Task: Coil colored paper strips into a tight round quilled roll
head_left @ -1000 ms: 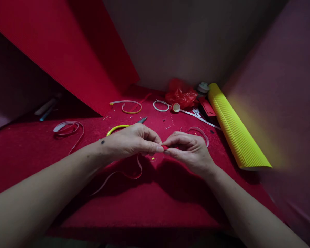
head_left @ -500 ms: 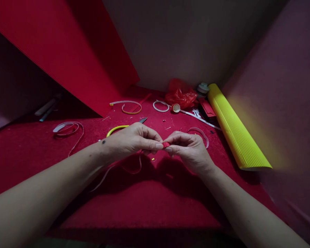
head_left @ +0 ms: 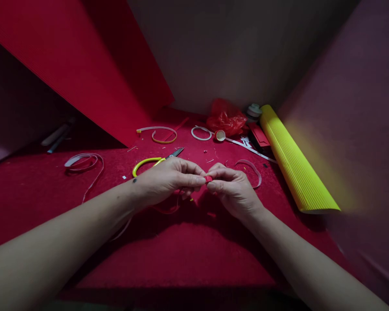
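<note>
Left hand (head_left: 164,181) and right hand (head_left: 235,190) are both pinching small red paper coil (head_left: 208,178); axis direction unreadable, too small.

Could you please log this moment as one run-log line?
left hand: pinching red coil | right hand: pinching same coil | scissors: behind left hand

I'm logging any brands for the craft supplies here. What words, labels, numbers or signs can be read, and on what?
None can be read. The yellow corrugated roll, the red sheet, the red plastic bag and the small red coil pinched between the left hand and right hand show no print.
</note>
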A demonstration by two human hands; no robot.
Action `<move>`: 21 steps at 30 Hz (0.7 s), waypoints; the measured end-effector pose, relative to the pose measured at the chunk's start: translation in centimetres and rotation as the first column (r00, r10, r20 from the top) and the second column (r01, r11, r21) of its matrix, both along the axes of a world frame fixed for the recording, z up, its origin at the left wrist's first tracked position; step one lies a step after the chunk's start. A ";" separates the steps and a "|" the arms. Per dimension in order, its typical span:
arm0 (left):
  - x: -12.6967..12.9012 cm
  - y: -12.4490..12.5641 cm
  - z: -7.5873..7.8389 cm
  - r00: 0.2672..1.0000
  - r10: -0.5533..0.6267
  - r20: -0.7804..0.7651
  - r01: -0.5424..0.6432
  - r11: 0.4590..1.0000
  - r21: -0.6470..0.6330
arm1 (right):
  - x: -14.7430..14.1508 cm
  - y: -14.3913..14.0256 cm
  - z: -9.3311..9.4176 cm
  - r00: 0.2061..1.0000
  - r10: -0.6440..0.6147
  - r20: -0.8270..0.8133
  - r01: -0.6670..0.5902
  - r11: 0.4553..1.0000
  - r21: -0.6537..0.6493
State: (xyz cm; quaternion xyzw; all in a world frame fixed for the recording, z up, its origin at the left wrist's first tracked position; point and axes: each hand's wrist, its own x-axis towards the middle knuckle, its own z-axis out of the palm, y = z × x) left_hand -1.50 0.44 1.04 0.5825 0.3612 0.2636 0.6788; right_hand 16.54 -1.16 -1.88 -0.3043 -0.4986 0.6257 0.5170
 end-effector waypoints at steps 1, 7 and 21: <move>0.0 0.0 0.0 1.000 -0.002 0.008 0.002 1.000 -0.015 | -0.1 0.0 0.0 1.000 -0.007 -0.008 0.007 1.000 -0.009; 0.0 0.0 -0.2 0.997 0.006 0.078 0.000 0.997 -0.076 | -0.1 -0.1 0.0 0.999 -0.024 0.021 0.023 0.998 0.064; 0.3 -0.1 0.8 0.978 0.055 -0.200 -0.052 0.998 0.021 | 0.9 -0.3 1.4 0.612 -0.513 0.602 -0.265 0.585 0.767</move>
